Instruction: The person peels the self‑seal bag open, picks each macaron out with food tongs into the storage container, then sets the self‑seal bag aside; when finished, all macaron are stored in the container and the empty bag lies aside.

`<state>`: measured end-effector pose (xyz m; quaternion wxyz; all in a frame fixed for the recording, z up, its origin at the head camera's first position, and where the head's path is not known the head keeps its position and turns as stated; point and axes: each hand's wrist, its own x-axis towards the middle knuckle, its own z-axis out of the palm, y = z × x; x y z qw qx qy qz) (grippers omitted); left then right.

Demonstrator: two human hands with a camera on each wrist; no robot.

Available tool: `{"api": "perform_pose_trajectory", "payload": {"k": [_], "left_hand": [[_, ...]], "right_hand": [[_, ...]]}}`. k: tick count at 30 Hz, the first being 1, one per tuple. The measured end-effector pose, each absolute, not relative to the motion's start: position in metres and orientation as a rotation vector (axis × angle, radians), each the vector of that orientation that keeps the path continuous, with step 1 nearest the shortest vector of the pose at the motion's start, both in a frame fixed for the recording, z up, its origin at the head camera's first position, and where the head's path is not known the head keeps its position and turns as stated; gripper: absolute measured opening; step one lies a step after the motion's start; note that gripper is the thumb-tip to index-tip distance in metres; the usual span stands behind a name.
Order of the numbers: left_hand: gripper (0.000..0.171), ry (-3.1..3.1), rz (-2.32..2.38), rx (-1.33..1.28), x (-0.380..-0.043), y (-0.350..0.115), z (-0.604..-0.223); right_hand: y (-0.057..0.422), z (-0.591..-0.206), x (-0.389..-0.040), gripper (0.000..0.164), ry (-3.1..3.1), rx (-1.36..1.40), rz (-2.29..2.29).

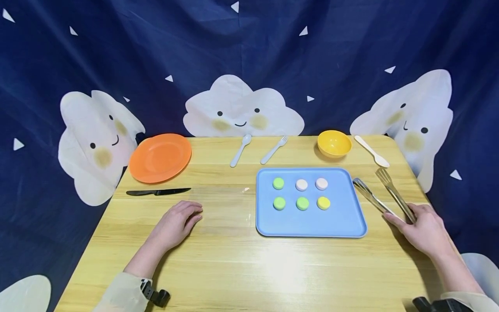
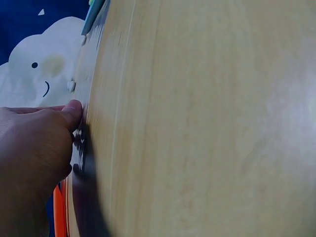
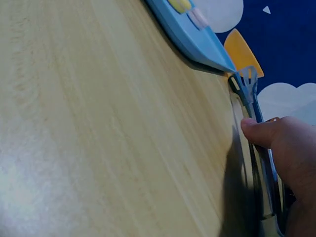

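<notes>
In the head view my right hand grips a pair of metal tongs at the table's right side, their two arms spread apart. The thumb presses on one arm of the tongs in the right wrist view. Left of the tongs' tips lies a blue tray. On it sit three green macarons, two pale pink macarons and one yellow macaron. My left hand rests on the table with fingers loosely bent, holding nothing. A black knife lies just beyond it.
An orange plate stands at the back left of the wooden table. Along the back lie a grey spoon and a grey fork. A yellow bowl and a white spoon are at the back right.
</notes>
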<state>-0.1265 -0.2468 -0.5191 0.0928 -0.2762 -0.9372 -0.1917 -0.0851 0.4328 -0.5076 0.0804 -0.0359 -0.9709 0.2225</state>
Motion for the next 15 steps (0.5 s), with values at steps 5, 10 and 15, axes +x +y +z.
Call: {"api": "perform_pose_trajectory", "payload": {"k": [5, 10, 15], "left_hand": [[0.021, -2.750, -0.578, -0.774, -0.125, -0.246, -0.514], [0.046, -2.616, -0.625, -0.626, -0.131, -0.247, -0.491], [0.076, -2.574, -0.666, -0.447, -0.145, -0.243, -0.444]], "right_hand": [[0.434, -0.503, -0.084, 0.065, -2.947, -0.200, 0.734], [0.432, -0.487, -0.087, 0.103, -2.908, -0.249, 0.746], [0.404, -0.448, -0.095, 0.096, -2.785, -0.142, 0.768]]}}
